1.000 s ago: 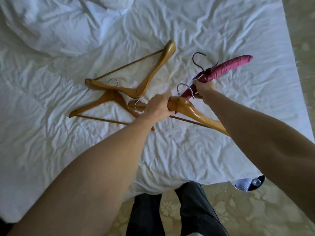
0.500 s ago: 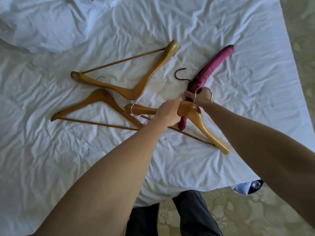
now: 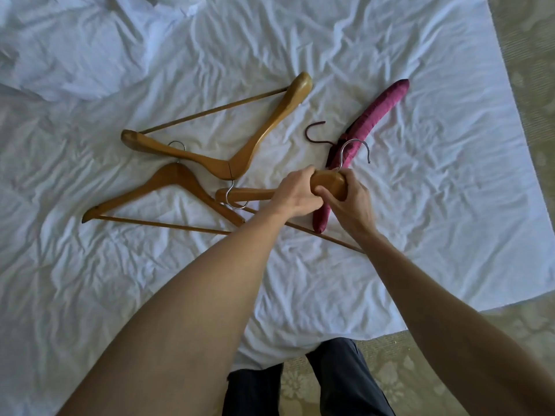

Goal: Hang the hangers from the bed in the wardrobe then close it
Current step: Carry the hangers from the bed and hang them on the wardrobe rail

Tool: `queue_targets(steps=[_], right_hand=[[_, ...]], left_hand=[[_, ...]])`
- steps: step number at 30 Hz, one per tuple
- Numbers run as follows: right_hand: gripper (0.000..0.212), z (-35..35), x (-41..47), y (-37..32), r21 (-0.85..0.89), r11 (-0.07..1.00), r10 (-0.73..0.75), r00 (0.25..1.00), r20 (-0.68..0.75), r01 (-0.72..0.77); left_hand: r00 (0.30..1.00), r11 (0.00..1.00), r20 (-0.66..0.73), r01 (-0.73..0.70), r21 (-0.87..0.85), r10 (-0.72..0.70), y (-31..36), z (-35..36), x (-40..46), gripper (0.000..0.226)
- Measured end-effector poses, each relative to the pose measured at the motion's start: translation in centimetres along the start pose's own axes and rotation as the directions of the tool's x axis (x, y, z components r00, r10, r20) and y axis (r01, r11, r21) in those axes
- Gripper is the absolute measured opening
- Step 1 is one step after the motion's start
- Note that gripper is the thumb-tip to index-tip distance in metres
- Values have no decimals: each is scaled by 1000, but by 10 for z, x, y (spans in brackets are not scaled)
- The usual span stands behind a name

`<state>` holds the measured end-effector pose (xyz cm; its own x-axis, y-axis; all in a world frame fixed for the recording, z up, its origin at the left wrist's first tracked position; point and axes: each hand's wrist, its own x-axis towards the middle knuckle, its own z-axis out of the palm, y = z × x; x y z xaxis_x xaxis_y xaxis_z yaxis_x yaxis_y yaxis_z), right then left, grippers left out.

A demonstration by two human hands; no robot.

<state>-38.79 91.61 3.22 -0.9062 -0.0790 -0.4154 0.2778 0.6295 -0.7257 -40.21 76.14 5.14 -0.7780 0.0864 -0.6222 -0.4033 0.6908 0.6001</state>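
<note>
Both hands meet at the neck of one wooden hanger (image 3: 329,183) that lies across the white bed sheet (image 3: 420,220): the left hand (image 3: 295,193) curls over the wood just left of the neck, and the right hand (image 3: 348,199) wraps the neck from the right, thumb under and fingers over — so each hand grips this same hanger. Its long axis runs roughly left to right, the left shoulder reaching out past the left hand, the right shoulder hidden under the right forearm, and its thin lower bar slanting down to the right beneath both wrists. The steel hook (image 3: 356,151) rises from the neck away from the person, on the far side of the grip, and it stands over the padded maroon hanger (image 3: 372,115), which lies on a steep diagonal behind the hands with its own dark hook (image 3: 315,133) pointing left. The likely catch in lifting is at the left end — the hook of a second wooden hanger (image 3: 210,157) loops around the held hanger's left shoulder, so a straight pull upward would probably drag that one along. A third wooden hanger (image 3: 168,193) lies nearer the left edge, its right end close beside that same crossing. All four remain on the bed; no wardrobe is in view.
</note>
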Motion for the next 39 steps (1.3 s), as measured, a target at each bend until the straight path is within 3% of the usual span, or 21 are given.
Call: queue_targets(steps=[3,6,8,12,20,27,30,32,33,35,37,39], right_hand=[[45,-3,9,0,17,1000,14,1000,15,-14],[42,-2,14,2,41,999,25,1000,15,-25],[40,1,14,4,47,998,39,999,-9,-39],[40,7,17,10,40,997,60,997,-50,-58],[27,-12,21,10,52,998,51,997,-58,-48],[33,-43,22,45,39,993,108,994,6,-109],[32,-42,22,43,59,993,99,995,26,-100],[32,-47,19,35,74,993,86,995,56,-90],[31,-50,16,29,80,994,73,994,80,-79],[26,-58,12,14,79,996,27,992,121,-37],[21,-65,7,-3,61,998,-31,987,159,22],[20,-69,3,-20,38,996,-88,972,217,81]], left_hand=[[996,994,-65,55,-90,-61,-12,-17,3,53],[907,966,-414,170,195,-76,-32,-38,15,54],[847,900,-511,327,287,-145,-43,-47,27,53],[856,829,-471,414,376,-214,-59,-53,43,47],[849,837,-491,405,367,-195,-73,-79,33,41],[835,843,-497,430,323,-236,-89,-76,39,44],[821,844,-563,365,392,-94,-86,-62,37,47],[872,944,-489,164,286,-3,-62,-50,29,43],[927,991,-373,72,112,-25,-45,-43,22,42],[998,978,11,67,-199,-66,-4,-31,1,48],[953,943,302,120,-310,-22,22,-20,-21,57],[934,911,357,130,-392,21,29,-16,-38,50]])
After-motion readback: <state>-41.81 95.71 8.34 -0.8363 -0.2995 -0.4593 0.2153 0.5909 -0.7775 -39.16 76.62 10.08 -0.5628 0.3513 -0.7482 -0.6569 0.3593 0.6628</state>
